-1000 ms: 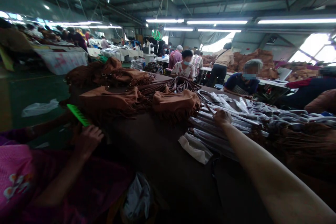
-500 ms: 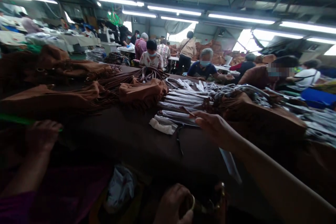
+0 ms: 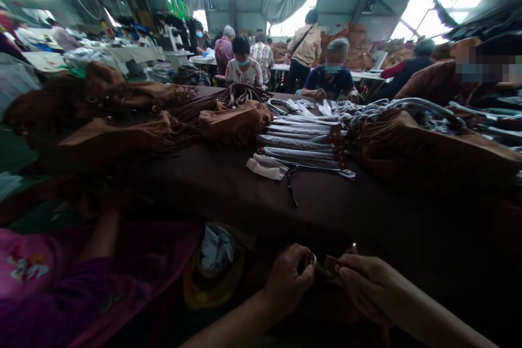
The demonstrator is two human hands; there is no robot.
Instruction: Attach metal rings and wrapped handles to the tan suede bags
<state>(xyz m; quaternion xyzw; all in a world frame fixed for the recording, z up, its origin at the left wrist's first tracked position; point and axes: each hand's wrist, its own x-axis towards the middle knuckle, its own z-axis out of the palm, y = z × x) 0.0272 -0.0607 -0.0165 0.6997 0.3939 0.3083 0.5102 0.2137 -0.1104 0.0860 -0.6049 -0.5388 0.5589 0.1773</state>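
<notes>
At the bottom middle, my left hand (image 3: 289,274) is closed on a metal ring (image 3: 312,259) that shows between thumb and fingers. Close to its right, my right hand (image 3: 369,280) pinches a small brown leather tab (image 3: 333,264), whose tip points toward the ring. Below my hands it is dark, and what the ring is fixed to cannot be made out. On the table ahead lies a row of bag handles wrapped in white (image 3: 304,144) with brown ends. A pale strip (image 3: 267,167) and a thin black cord (image 3: 291,187) lie just nearer.
Brown fringed bags (image 3: 236,119) lie on the dark table (image 3: 220,179), with another large brown bag (image 3: 444,147) at right. A co-worker's purple sleeve (image 3: 61,304) is at lower left. A container with crumpled plastic (image 3: 217,250) sits below the table edge. Several people work beyond.
My right hand has come back from the wrapped handles to beside my left hand, bringing the brown tab. My left hand still grips the ring. The view has tilted down.
</notes>
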